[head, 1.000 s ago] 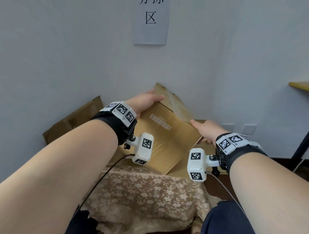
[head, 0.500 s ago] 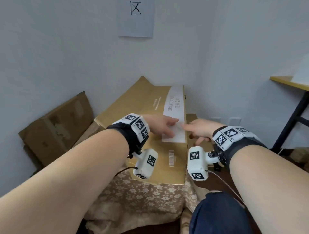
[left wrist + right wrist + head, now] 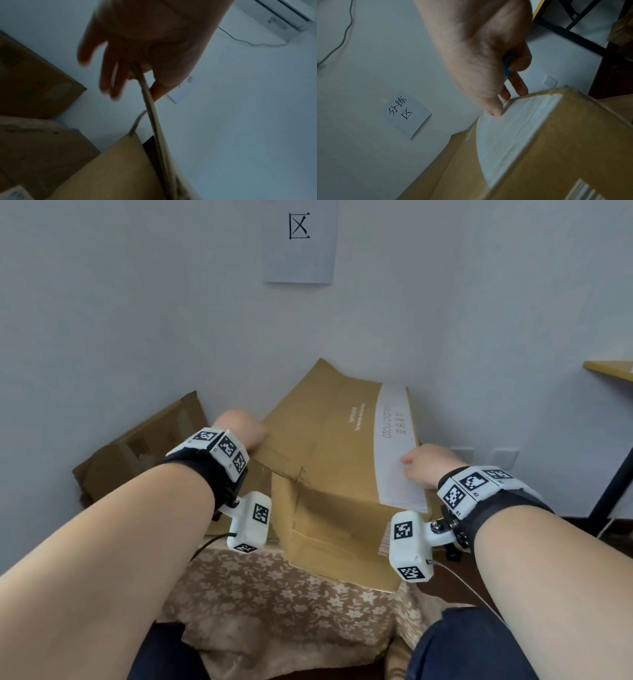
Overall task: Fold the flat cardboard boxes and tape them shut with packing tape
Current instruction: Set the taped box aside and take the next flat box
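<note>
So far the cardboard box (image 3: 329,460) is only half-opened, untaped; left hand (image 3: 137,44) pinches its flap edge, right hand (image 3: 481,56) pinches its white-taped edge.

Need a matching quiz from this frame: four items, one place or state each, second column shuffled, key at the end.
Items:
1. left hand
2. right hand
3. paper sign
4. floral cloth

States:
A. stuck on the wall
B. under the cardboard box
C. grips the box's left edge
D. thumb on the box's white strip

Pairs: 1-C, 2-D, 3-A, 4-B
</note>
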Demonstrator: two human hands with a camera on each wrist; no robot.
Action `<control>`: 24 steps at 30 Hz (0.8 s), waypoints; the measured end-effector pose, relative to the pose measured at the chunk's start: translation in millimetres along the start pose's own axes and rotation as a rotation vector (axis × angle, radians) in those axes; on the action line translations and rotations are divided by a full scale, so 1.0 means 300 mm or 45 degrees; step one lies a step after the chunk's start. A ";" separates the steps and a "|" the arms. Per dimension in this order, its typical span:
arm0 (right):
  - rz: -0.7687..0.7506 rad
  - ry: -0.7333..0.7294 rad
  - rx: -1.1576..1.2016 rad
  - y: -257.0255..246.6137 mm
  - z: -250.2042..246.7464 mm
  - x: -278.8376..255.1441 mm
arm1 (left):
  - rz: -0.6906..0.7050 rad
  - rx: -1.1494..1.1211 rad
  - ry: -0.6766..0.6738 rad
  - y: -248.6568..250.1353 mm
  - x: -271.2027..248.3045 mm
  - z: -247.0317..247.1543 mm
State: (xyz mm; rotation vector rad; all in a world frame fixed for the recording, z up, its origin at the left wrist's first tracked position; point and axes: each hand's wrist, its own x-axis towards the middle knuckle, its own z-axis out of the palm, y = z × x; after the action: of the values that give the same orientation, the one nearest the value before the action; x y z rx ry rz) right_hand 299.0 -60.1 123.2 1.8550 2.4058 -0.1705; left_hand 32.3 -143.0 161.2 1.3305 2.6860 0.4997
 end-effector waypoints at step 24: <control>0.103 -0.067 0.738 0.108 -0.007 -0.061 | -0.025 -0.807 -0.901 0.217 -0.096 0.140</control>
State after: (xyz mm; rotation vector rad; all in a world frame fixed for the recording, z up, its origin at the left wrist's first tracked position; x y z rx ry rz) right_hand 334.8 -69.0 127.1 2.1115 2.4061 -0.9866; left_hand 109.1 -118.7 141.9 1.0257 1.7591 0.6484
